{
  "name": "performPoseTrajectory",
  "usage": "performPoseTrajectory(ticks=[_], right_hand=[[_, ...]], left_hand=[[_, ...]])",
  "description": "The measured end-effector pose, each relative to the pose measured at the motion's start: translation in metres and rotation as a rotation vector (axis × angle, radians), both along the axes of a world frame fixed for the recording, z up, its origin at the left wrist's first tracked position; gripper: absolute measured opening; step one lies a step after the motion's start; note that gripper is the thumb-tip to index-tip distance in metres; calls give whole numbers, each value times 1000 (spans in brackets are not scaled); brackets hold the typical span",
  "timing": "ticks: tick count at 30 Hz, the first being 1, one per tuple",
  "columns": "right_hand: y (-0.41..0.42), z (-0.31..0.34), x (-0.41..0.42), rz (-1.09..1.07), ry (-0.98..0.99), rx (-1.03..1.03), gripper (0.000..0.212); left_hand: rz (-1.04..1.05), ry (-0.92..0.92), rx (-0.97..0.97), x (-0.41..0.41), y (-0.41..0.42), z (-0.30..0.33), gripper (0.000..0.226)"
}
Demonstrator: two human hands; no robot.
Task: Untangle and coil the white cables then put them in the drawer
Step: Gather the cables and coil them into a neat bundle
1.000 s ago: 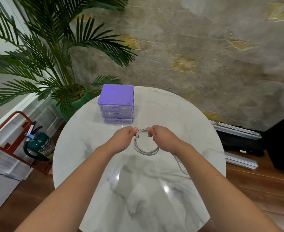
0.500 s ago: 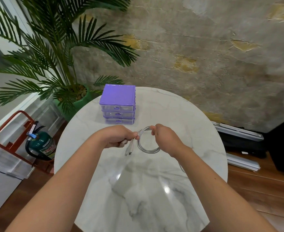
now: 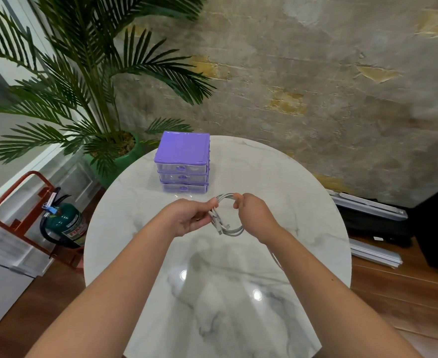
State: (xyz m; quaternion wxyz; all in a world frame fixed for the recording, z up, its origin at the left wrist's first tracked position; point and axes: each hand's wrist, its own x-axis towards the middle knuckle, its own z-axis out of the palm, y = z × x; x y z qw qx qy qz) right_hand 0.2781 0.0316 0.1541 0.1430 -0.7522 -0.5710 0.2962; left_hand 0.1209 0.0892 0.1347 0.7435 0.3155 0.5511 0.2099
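A white cable [image 3: 232, 229] is wound into a small coil held in the air above the round marble table [image 3: 303, 202]. My left hand [image 3: 190, 218] grips the coil's left side, where a plug end hangs down. My right hand [image 3: 254, 213] pinches the top right of the coil. A stretch of white cable [image 3: 276, 259] trails down beside my right forearm. The purple mini drawer unit [image 3: 183, 164], three clear drawers all shut, stands at the table's far side, just beyond my hands.
A potted palm [image 3: 114, 148] stands behind the table's left edge. A green fire extinguisher [image 3: 68, 223] in a red stand sits on the floor at left. Grey rails [image 3: 367, 210] and a black bag lie on the wooden floor at right.
My left hand has turned palm up and closed on the coil's left side. The loose plug end now lies against the coil. Both hands sit slightly closer together.
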Motion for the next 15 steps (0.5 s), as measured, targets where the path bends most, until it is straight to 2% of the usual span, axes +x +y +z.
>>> performPoseTrajectory(ticks=[3, 6, 11, 14, 15], right_hand=[[-1, 2, 1, -34, 17, -7, 25], [0, 2, 1, -64, 28, -22, 22], [1, -3, -3, -179, 109, 18, 24], [0, 0, -2, -152, 96, 19, 27], [-1, 0, -2, -142, 90, 22, 27]], left_hand=[[-1, -39, -15, 1, -2, 2, 18], [-67, 0, 25, 2, -6, 5, 23], [-213, 249, 182, 7, -12, 7, 25], [-349, 465, 289, 8, -9, 10, 22], [-378, 483, 293, 8, -7, 11, 21]])
